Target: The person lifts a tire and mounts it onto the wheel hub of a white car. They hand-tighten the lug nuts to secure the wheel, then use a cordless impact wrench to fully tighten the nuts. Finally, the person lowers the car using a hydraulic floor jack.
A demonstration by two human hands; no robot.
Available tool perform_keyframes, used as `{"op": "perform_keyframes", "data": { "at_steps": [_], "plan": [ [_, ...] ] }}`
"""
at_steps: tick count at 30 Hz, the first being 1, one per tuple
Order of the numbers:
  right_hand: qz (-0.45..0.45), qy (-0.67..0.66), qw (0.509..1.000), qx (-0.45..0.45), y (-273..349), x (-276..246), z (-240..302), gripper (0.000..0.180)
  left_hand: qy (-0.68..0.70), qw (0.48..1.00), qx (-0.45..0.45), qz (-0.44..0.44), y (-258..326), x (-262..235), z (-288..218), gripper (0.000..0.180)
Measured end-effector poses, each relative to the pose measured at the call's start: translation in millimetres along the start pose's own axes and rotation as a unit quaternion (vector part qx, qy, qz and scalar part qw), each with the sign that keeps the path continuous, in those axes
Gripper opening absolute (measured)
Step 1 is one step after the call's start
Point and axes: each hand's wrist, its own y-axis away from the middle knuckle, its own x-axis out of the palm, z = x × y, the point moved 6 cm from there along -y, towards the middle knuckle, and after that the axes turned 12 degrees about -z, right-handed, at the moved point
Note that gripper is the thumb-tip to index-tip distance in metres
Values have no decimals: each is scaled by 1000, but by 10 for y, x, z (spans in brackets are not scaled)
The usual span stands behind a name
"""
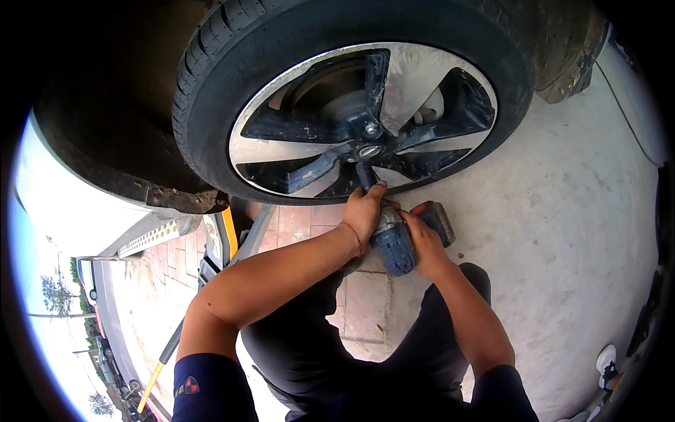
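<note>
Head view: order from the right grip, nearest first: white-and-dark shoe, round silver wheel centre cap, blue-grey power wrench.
1. Blue-grey power wrench: touching the right grip, on its left.
2. Round silver wheel centre cap: upper left.
3. White-and-dark shoe: lower right.

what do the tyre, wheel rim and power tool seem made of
Tyre: rubber by its look, matt black, with grooved tread.
Wheel rim: metal, probably alloy; bright silver faces, scuffed black finish between.
Power tool: dull blue rear looks like moulded plastic; silvery grey front perhaps cast metal, though partly covered.
</note>
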Motion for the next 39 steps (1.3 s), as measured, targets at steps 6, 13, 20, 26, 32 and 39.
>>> {"op": "perform_keyframes", "data": {
  "at_steps": [6, 13, 20, 26, 32, 39],
  "plan": [
    [-19, 4, 1000, 2, -162, 487, 55, 88, 64, 992, -53, 96, -415, -317, -99, 29],
    [-32, 14, 999, 2, -324, 675, -101, 84, -32, 998, 54, 20, -421, -374, -316, 36],
    [-23, -29, 999, 17, -335, 695, -127, 83, -99, 990, 95, 14, -463, -366, -314, 44],
    [-3, 47, 998, -31, -356, 677, -124, 87, -113, 985, 119, 48, -422, -310, -336, 44],
    [3, 40, 999, -21, -372, 646, -78, 91, -60, 996, 51, 40, -599, -317, -334, 39],
    [-15, -3, 999, -44, -23, 157, 176, 95, -107, 986, 126, 0, 74, -160, -226, 35]
  ]
}}
